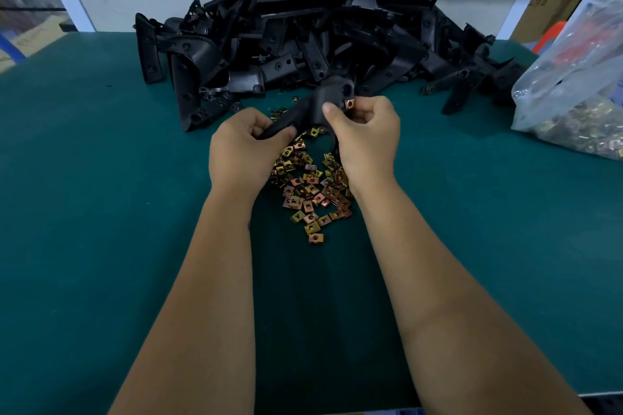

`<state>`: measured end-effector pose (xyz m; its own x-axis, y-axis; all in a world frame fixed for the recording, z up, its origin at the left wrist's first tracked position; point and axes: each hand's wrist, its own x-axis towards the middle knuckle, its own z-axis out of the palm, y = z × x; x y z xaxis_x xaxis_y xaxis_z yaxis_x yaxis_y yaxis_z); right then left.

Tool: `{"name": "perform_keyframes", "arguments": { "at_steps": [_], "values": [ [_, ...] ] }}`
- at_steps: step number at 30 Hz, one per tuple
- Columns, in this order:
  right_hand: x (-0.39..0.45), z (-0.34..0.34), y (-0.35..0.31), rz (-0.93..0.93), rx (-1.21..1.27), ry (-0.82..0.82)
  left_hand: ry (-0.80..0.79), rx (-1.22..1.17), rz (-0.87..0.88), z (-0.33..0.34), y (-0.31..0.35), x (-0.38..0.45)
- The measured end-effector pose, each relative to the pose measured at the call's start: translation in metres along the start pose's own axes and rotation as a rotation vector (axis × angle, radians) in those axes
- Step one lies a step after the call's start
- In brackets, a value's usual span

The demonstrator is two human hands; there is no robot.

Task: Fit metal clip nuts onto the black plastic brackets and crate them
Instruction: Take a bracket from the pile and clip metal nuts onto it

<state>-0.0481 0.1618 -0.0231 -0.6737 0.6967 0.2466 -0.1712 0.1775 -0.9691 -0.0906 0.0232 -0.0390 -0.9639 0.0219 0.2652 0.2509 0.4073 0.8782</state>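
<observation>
Bracket [313, 111] is held above the counter [101, 178], just over the far end of the loose clip nut pile [308, 189] and right in front of the big bracket heap [296, 27].

Left hand [242, 145] has its fingers curled round the bracket's near-left end. Right hand [367, 131] has the thumb pressed on the bracket's face and the fingers pinching one clip nut [350, 104] at the tab on the bracket's far-right end.

Risks, as I read it:
- Nut goes on skewed, so its hole misses the bracket hole. Cause: thumb blocks the view of the tab edge.
- Nut slips from the pinch and drops into the pile. Cause: small grip area, springy clip.
- Bracket twists in the left hand under push force.

Orientation: long axis runs near-left to far-right, far-right end raised. The nut's open side can't be read from here.

No crate in view.
</observation>
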Motion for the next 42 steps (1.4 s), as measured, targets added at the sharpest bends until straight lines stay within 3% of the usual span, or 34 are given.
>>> {"name": "perform_keyframes", "arguments": {
  "at_steps": [36,39,42],
  "values": [
    [-0.003,-0.009,-0.002,-0.376,-0.35,0.078,-0.017,-0.165,-0.024,0.003,0.001,-0.001],
    [0.001,-0.011,-0.004,-0.32,-0.321,0.005,-0.01,-0.167,-0.026,0.003,0.001,-0.001],
    [0.004,-0.013,-0.004,-0.207,-0.262,-0.183,0.043,-0.197,-0.065,0.003,0.0,0.001]
  ]
}}
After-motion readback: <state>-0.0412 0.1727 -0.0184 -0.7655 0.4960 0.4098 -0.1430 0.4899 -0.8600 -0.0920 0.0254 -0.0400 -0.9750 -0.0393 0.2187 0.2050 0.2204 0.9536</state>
